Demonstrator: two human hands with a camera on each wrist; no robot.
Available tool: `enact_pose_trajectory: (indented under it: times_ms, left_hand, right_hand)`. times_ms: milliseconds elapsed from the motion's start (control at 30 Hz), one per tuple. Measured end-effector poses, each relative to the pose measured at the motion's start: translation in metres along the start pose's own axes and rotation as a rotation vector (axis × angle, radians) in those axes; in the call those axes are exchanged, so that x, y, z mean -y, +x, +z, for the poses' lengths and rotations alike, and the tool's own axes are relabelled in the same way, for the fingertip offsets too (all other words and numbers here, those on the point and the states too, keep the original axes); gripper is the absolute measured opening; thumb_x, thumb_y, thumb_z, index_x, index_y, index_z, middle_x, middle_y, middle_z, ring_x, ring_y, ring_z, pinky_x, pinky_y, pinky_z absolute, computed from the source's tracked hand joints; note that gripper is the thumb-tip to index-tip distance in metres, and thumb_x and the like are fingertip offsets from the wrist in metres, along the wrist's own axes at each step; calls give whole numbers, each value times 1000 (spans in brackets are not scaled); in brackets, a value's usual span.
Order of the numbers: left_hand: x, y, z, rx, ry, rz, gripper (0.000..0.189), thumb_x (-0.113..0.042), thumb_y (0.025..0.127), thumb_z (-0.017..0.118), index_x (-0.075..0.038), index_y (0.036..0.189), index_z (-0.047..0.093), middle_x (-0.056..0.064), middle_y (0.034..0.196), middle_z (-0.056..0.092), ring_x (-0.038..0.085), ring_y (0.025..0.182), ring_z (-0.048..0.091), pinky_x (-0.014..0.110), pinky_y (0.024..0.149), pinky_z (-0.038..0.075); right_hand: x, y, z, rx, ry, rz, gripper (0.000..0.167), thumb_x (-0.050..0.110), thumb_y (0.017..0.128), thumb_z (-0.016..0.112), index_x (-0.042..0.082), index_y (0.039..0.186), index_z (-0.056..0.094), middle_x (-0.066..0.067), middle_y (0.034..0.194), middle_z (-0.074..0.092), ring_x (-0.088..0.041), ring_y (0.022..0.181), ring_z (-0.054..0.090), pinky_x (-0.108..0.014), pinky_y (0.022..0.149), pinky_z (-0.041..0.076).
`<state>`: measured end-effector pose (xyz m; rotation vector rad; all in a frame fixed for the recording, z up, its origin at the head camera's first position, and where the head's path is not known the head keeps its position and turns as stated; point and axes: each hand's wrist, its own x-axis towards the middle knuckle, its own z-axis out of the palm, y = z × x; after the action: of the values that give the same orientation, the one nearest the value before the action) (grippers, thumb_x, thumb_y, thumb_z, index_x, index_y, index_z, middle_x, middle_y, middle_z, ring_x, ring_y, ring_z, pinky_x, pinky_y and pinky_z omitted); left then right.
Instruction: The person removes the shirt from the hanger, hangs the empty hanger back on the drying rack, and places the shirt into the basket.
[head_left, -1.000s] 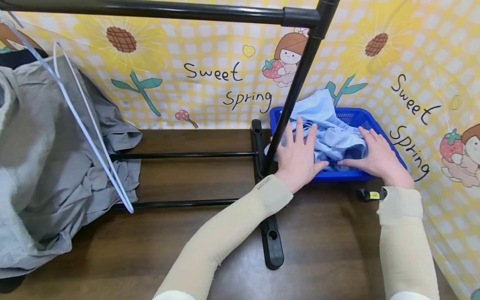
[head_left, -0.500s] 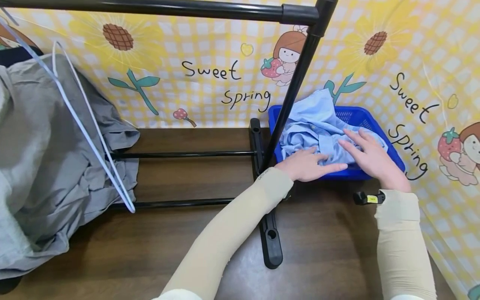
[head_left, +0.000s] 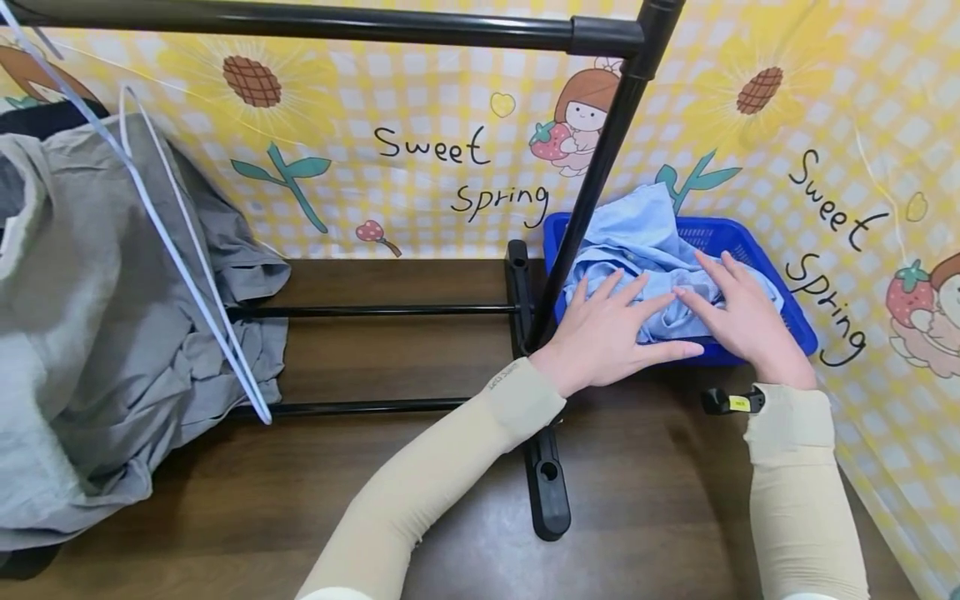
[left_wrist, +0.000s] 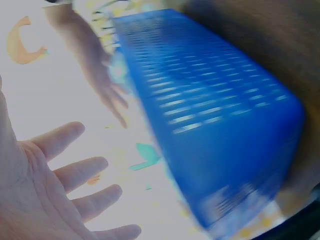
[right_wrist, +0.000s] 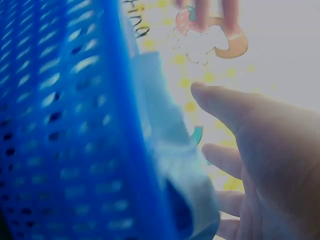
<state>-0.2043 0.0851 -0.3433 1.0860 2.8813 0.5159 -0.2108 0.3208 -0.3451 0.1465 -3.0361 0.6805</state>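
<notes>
Light blue cloth, apparently a garment with folds, (head_left: 637, 229) lies crumpled in a blue plastic basket (head_left: 731, 237). Over the basket's near left part is my left hand (head_left: 600, 337), its fingers spread and straight. The left wrist view shows that hand's palm (left_wrist: 30, 185) apart from the basket wall (left_wrist: 210, 110). My right hand (head_left: 750, 321) hovers above the right part of the cloth with fingers extended. In the right wrist view, a gap separates the right hand (right_wrist: 275, 150) from the cloth (right_wrist: 170, 120). Neither hand holds anything.
A black rack post (head_left: 600, 167) slants up past the basket's left side, rising from a black foot (head_left: 547, 492). Grey clothing (head_left: 97, 292) and a pale blue hanger (head_left: 176, 250) hang at left. Patterned yellow sheeting (head_left: 420, 100) covers the walls behind and at right.
Both hands have come up off the cloth. The left hand turned sideways, then spread out again nearer to me; the right hand shifted slightly left. The cloth lies flatter and wider in the basket.
</notes>
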Motion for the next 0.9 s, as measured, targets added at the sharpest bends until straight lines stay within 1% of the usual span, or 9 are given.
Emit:
enact_pose_trajectory:
  times_ms: [133,200,267,367,500,600,733,800,900]
  left_hand:
    - [-4,-22,-26,-58,9,64,81,-85,90,31,-46,160,22,-10,168,10,20,154,1,55,119,-1]
    - [-3,-34,-37,-120,24,109,80,-83,91,35,-44,160,27,-10,167,13,16,154,4,49,120,-1]
    - [2,-47,-46,-207,14,175,78,-80,92,43,-40,159,33,-8,166,19,14,153,7,42,121,0]
    - [11,-65,-57,-377,-43,307,76,-70,91,59,-30,155,46,-3,162,33,13,151,18,36,121,7]
    - [24,-87,-67,-559,-112,431,76,-58,86,75,-19,149,56,4,156,44,16,149,26,39,120,16]
    - [33,-103,-75,-647,-139,458,75,-57,86,76,-15,146,58,7,155,46,19,149,29,43,120,20]
    - [45,-123,-87,-783,-164,468,73,-64,93,62,-8,139,63,11,151,51,25,145,38,47,117,27]
    - [51,-133,-94,-857,-163,459,75,-68,96,53,-5,135,65,13,147,54,28,141,43,49,115,30]
    - [59,-148,-104,-936,-152,432,77,-68,96,51,-2,132,66,17,143,56,33,138,47,52,114,31]
  right_hand:
    - [9,-2,-6,-39,14,-26,81,57,102,49,14,164,19,-27,166,4,-46,151,-3,-72,112,5]
    - [13,-3,-8,-57,17,-36,81,58,102,50,15,164,19,-25,166,4,-45,151,-4,-71,112,4]
    - [18,-5,-9,-74,25,-46,82,58,101,52,16,164,20,-21,167,4,-42,152,-4,-71,113,4]
    - [26,-8,-11,-98,38,-59,82,58,101,53,18,164,20,-17,169,5,-39,153,-2,-70,113,5]
    - [39,-15,-13,-133,61,-85,80,56,100,54,20,164,22,-12,169,7,-36,154,3,-71,113,8]
    - [48,-20,-13,-160,79,-110,79,54,100,57,23,164,23,-8,170,8,-35,154,5,-71,113,10]
    - [60,-27,-16,-210,107,-155,78,49,99,62,25,163,26,-1,170,10,-32,154,9,-67,115,11]
    - [67,-29,-18,-263,120,-196,77,46,98,66,25,162,29,2,169,14,-29,153,13,-62,117,13]
    - [78,-30,-23,-365,137,-275,74,41,96,71,25,160,37,4,166,21,-25,152,19,-56,119,17]
